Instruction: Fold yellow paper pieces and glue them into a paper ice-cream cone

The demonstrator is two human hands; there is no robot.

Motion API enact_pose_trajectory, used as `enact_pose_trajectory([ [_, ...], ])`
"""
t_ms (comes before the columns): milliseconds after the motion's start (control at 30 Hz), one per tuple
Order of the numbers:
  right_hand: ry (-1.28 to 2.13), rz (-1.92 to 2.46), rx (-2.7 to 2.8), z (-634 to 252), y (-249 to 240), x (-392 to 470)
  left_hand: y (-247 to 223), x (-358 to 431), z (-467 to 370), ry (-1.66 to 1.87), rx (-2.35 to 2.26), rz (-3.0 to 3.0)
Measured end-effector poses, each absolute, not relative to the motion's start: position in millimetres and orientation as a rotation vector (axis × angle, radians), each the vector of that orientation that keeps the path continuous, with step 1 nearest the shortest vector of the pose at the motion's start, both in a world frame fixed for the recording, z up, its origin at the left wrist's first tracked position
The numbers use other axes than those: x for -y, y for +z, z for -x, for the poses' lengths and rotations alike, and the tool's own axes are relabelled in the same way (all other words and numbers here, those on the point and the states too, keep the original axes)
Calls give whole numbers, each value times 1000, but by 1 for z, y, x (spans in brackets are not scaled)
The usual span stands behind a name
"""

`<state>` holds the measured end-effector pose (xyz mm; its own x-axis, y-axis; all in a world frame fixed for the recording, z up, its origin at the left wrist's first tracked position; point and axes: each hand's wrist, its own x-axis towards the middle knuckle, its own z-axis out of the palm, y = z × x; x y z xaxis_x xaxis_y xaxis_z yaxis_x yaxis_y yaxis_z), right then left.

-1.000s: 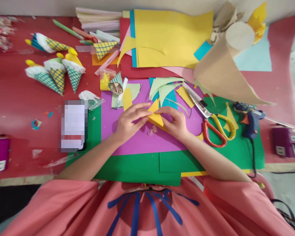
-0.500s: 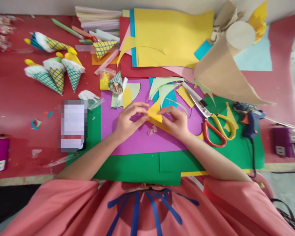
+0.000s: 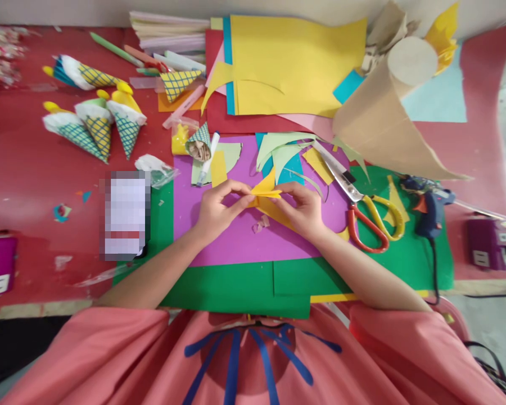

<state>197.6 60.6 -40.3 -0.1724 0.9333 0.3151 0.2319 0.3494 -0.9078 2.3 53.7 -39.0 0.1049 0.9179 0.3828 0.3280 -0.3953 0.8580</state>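
Between my hands is a small folded piece of yellow paper (image 3: 265, 190), with a pointed flap standing up. My left hand (image 3: 223, 208) pinches its left end between thumb and fingers. At its right end is my right hand (image 3: 299, 209), fingers curled and close to the paper's edge; the exact contact there is hard to make out. Below them lies a purple sheet (image 3: 231, 242) with small pink scraps (image 3: 260, 224) on it. A longer yellow strip (image 3: 278, 216) runs beneath my right hand. Pale green offcuts (image 3: 284, 147) lie just beyond my hands.
Large open scissors (image 3: 354, 197) and a blue glue gun (image 3: 432, 211) lie to the right. A phone (image 3: 126, 214) lies at the left, below several patterned cones (image 3: 129, 126). Yellow sheets (image 3: 299, 62) and a big brown paper cone (image 3: 375, 112) are at the back.
The folded yellow paper has tilted and now shows its layered edge more, with the flap still up. My left fingers have shifted slightly down. Other objects have stayed in place.
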Motion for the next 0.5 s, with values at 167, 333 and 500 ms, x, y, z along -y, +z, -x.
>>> enact_pose_trajectory([
  [167,948,1030,1632,-197,-40,-62,-38,-52,-2,1266,-1257,-1822],
  [333,971,1034,1641,-198,-40,-63,-41,-52,-1,1238,-1260,-1841],
  [500,1010,1060,1642,-197,-38,-63,-40,-52,-2,1245,-1242,-1884],
])
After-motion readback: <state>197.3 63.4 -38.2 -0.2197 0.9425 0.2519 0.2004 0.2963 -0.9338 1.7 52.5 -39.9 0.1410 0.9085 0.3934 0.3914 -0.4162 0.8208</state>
